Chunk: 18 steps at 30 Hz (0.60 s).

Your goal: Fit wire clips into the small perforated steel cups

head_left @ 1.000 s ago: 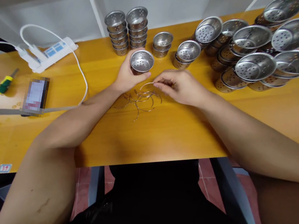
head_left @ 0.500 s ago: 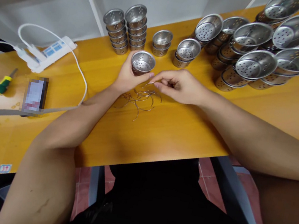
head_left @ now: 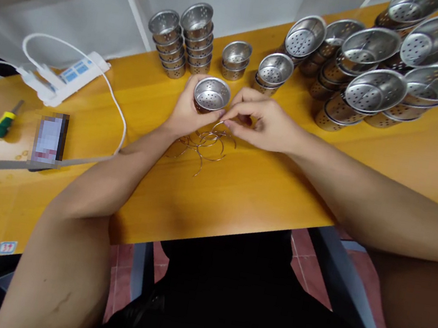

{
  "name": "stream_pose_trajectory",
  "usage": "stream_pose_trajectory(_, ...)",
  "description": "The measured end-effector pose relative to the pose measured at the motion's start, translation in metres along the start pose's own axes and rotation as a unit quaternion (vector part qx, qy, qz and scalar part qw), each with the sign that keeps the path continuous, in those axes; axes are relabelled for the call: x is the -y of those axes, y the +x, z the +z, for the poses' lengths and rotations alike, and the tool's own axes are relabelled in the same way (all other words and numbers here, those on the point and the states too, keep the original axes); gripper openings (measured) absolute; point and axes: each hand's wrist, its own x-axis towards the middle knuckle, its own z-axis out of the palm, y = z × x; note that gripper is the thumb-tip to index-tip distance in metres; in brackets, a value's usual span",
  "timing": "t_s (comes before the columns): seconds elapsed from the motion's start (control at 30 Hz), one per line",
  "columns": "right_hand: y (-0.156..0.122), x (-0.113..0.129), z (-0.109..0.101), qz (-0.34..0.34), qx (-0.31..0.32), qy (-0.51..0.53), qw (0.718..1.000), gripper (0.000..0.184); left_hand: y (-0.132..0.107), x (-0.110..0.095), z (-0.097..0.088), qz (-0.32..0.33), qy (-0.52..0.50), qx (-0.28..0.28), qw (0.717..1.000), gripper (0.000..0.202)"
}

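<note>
Steel cup (head_left: 211, 95) is being gripped by left hand (head_left: 185, 117), wire clip (head_left: 220, 126) being pinched beside its rim by right hand (head_left: 266, 124); cup is probably best being kept steady.

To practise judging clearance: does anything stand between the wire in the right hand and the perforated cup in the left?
Nothing visible does. The right hand pinches the wire beside the rim of the perforated cup gripped by the left hand; the loose wires lie on the table beneath.
</note>
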Motion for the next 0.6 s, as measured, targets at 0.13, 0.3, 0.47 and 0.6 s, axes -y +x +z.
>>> stream_pose_trajectory(0.13, -0.0003, -0.0049, -0.0017, 0.012, -0.012, -0.007, 1.000, 0.024, 0.0011, -0.0030, -0.0008, -0.018, -0.027, -0.010, 0.999, 0.118)
stream_pose_trajectory(0.3, -0.0005, -0.0058, 0.0027, 0.026, -0.043, 0.036, 0.998, 0.033, 0.0027, -0.0021, -0.0022, -0.005, -0.030, 0.002, 1.000, 0.127)
stream_pose_trajectory(0.47, -0.0006, 0.0013, 0.0047, 0.090, -0.051, 0.075, 0.992, 0.038, 0.0018, -0.0052, -0.0013, 0.000, -0.041, 0.022, 0.999, 0.120)
stream_pose_trajectory(0.6, 0.0002, -0.0015, 0.0042, 0.142, -0.077, 0.090, 0.983, 0.044, -0.0001, -0.0111, 0.0015, -0.003, -0.045, 0.034, 0.998, 0.114)
